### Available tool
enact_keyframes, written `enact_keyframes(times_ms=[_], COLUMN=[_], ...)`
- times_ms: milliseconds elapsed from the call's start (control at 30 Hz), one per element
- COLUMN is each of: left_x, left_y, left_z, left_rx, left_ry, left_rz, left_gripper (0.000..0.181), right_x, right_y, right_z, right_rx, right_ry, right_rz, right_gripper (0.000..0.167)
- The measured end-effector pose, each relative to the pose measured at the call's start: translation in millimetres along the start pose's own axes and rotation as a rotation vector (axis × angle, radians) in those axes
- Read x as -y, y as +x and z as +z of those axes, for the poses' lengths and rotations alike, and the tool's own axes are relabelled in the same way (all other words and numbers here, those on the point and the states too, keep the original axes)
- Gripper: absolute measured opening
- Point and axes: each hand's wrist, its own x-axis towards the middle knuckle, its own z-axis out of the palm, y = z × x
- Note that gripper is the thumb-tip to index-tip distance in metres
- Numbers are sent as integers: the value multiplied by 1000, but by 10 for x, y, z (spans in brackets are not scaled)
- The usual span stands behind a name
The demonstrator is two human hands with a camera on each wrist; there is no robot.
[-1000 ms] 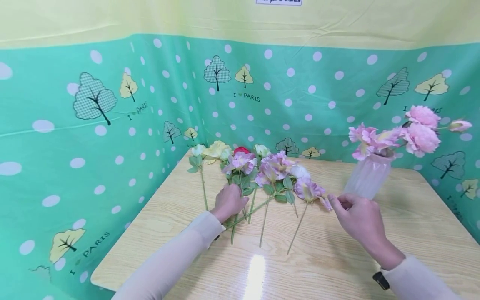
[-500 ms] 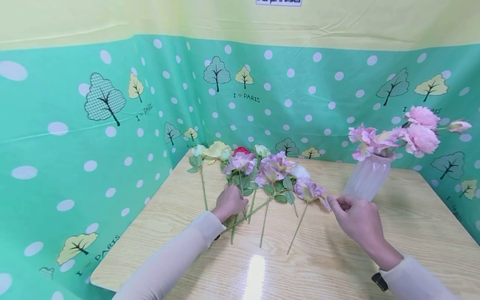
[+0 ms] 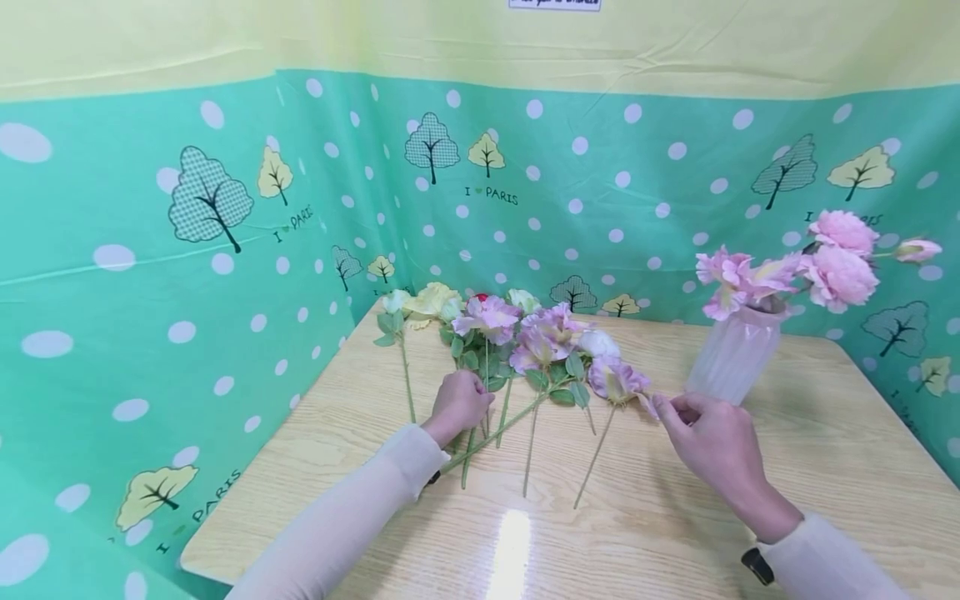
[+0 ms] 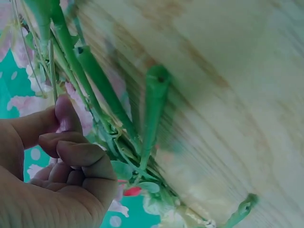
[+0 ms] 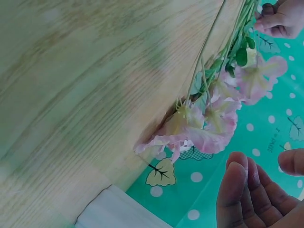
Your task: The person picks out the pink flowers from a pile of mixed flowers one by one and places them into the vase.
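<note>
My left hand [image 3: 459,407] pinches the thin stem [image 4: 52,71] of a light purple artificial flower [image 3: 487,319], whose bloom stands above the other flowers. Beneath it lie several more flower stems, their green ends [image 4: 156,90] pointing toward me. My right hand [image 3: 716,442] hovers at the right of the pile with fingers loosely bent. In the right wrist view its thumb [image 5: 292,160] is apart from the fingers, and nothing is between them. The nearest purple flower [image 3: 618,381] lies just left of that hand. Behind it stands a ribbed pale vase [image 3: 735,354] holding pink flowers [image 3: 840,275].
White and yellow flowers [image 3: 435,300] lie at the back left of the wooden table [image 3: 337,467]. A red bloom [image 4: 133,191] is mostly covered by others. A green dotted cloth [image 3: 622,208] hangs close behind and to the left of the table.
My left hand has lifted the purple flower slightly, so its bloom now covers most of the red one. The right hand has barely moved.
</note>
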Motion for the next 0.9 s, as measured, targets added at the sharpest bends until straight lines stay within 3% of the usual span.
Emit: enact_keyframes(times_ms=[300, 533, 900], left_x=[-75, -157, -263], left_y=[-28, -54, -100], left_z=[-37, -66, -80], left_rx=[-61, -81, -95], left_ry=[-65, -109, -163], left_rz=[33, 109, 150], left_gripper=[15, 13, 10], right_x=[0, -10, 10], right_y=[-1, 6, 16], right_z=[10, 21, 20], right_rx=[-2, -7, -21], right_ry=[-3, -2, -5], right_rz=[-5, -11, -19], right_gripper=[33, 32, 30])
